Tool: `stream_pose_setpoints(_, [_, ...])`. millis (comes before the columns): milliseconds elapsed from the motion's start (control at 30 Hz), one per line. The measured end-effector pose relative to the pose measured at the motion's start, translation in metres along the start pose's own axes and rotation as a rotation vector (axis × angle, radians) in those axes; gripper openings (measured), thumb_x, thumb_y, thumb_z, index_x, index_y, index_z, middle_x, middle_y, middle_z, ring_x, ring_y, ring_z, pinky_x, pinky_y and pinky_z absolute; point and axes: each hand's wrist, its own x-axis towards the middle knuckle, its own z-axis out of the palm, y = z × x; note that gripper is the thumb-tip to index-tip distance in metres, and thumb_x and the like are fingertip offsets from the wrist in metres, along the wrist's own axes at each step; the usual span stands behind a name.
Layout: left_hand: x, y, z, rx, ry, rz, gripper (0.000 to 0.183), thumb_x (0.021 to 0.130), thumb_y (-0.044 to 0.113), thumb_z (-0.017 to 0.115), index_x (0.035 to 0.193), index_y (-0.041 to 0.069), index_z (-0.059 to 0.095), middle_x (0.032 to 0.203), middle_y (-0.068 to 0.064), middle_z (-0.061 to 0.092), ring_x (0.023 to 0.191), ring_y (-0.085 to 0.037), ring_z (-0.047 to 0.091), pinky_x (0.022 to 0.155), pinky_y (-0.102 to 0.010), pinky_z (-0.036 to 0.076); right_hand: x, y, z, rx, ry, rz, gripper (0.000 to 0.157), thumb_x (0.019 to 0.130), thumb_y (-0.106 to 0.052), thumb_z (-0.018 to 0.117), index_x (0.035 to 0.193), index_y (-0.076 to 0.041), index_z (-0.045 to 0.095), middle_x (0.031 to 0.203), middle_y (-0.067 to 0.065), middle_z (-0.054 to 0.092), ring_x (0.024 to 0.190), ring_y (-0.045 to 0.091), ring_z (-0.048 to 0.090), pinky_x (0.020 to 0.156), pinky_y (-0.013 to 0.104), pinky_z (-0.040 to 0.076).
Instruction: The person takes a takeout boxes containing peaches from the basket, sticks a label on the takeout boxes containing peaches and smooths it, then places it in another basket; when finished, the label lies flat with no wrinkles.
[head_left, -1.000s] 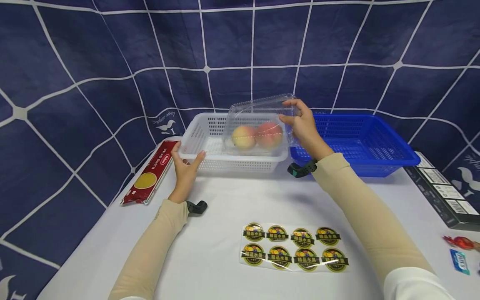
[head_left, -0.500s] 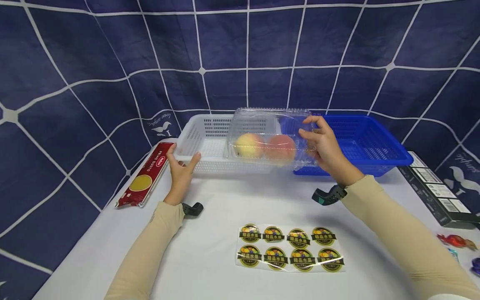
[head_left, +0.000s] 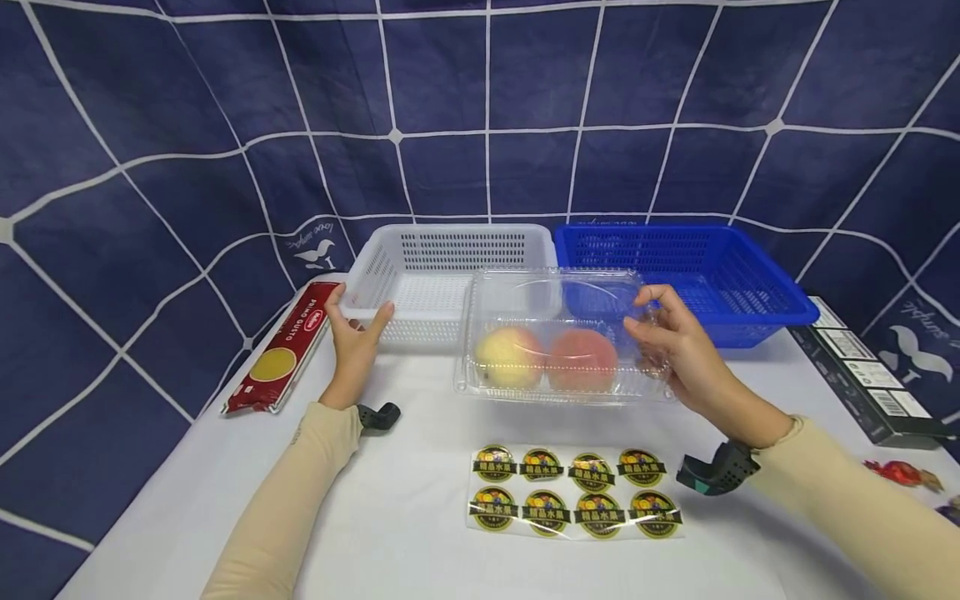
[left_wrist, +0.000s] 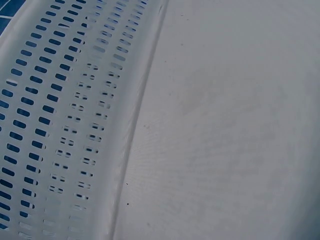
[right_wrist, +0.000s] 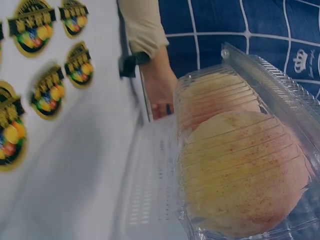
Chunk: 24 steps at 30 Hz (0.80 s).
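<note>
In the head view my right hand [head_left: 682, 354] grips the right end of a clear plastic clamshell box [head_left: 555, 292]. Inside the box sit two peaches, a yellowish peach [head_left: 510, 357] on the left and a redder peach [head_left: 582, 360] on the right. The box hangs above the table, in front of the baskets. My left hand [head_left: 352, 337] holds the front left corner of a white plastic basket [head_left: 427, 327], thumb over the front rim. In the right wrist view, the ribbed wall of the box [right_wrist: 220, 145] lies close around the fruit.
A blue basket [head_left: 750, 321] stands right of the white one. A sheet of round fruit stickers [head_left: 575, 492] lies in front. At left is a red pasta packet [head_left: 288, 350]; at right, a black box [head_left: 873, 379] and a red-wrapped candy [head_left: 903, 473].
My right hand has brought the clamshell box with the peaches out from over the white basket, toward me and slightly right. The left hand has stayed at the basket's corner.
</note>
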Motion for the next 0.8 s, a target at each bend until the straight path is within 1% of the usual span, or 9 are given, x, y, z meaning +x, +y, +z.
stream_pose_setpoints(133, [0.0, 0.003, -0.001, 0.016, 0.003, -0.009, 0.083, 0.091, 0.017, 0.073, 0.151, 0.015, 0.016, 0.151, -0.021, 0.031, 0.132, -0.036, 0.039, 0.109, -0.047, 0.031, -0.016, 0.004, -0.001, 0.038, -0.048, 0.018, 0.018, 0.102, -0.003, 0.05, 0.11, -0.018, 0.044, 0.074, -0.004, 0.037, 0.05, 0.009, 0.026, 0.044, 0.023, 0.023])
stream_pose_setpoints(233, [0.0, 0.004, -0.002, 0.031, -0.001, -0.009, 0.083, 0.091, 0.018, 0.072, 0.152, 0.013, 0.015, 0.152, -0.021, 0.03, 0.135, -0.041, 0.035, 0.109, -0.047, 0.029, -0.026, 0.011, -0.003, 0.035, -0.065, 0.038, 0.018, 0.103, -0.004, 0.049, 0.111, -0.019, 0.044, 0.081, -0.002, 0.035, 0.052, 0.011, 0.023, 0.046, 0.025, 0.02])
stream_pose_setpoints(367, [0.0, 0.003, -0.005, 0.04, -0.006, -0.018, 0.084, 0.092, 0.02, 0.072, 0.152, 0.013, 0.014, 0.152, -0.02, 0.031, 0.135, -0.04, 0.036, 0.106, -0.041, 0.032, -0.034, 0.024, -0.005, -0.014, -0.058, 0.08, 0.017, 0.103, -0.005, 0.05, 0.11, -0.019, 0.043, 0.089, 0.004, 0.03, 0.053, 0.006, 0.029, 0.046, 0.02, 0.026])
stream_pose_setpoints(467, [0.001, 0.003, -0.006, 0.04, -0.004, -0.021, 0.083, 0.092, 0.02, 0.072, 0.152, 0.015, 0.015, 0.152, -0.02, 0.031, 0.135, -0.04, 0.036, 0.107, -0.042, 0.032, -0.036, 0.034, -0.007, -0.069, -0.039, 0.116, 0.016, 0.102, -0.008, 0.051, 0.11, -0.018, 0.043, 0.09, 0.006, 0.029, 0.055, 0.003, 0.034, 0.047, 0.018, 0.032])
stream_pose_setpoints(633, [0.0, 0.002, -0.005, 0.043, -0.008, -0.02, 0.083, 0.092, 0.019, 0.072, 0.152, 0.015, 0.014, 0.152, -0.02, 0.029, 0.137, -0.041, 0.034, 0.112, -0.05, 0.027, -0.035, 0.05, -0.015, -0.103, -0.013, 0.16, 0.016, 0.102, -0.01, 0.052, 0.11, -0.018, 0.042, 0.089, 0.006, 0.029, 0.058, 0.005, 0.035, 0.047, 0.018, 0.034])
stream_pose_setpoints(800, [-0.001, 0.002, -0.002, 0.036, -0.009, -0.027, 0.08, 0.092, 0.02, 0.072, 0.15, 0.02, 0.018, 0.152, -0.02, 0.029, 0.137, -0.041, 0.033, 0.112, -0.048, 0.027, -0.029, 0.061, -0.026, -0.11, 0.02, 0.201, 0.015, 0.101, -0.011, 0.054, 0.109, -0.02, 0.044, 0.089, 0.004, 0.032, 0.063, 0.007, 0.038, 0.049, 0.018, 0.037])
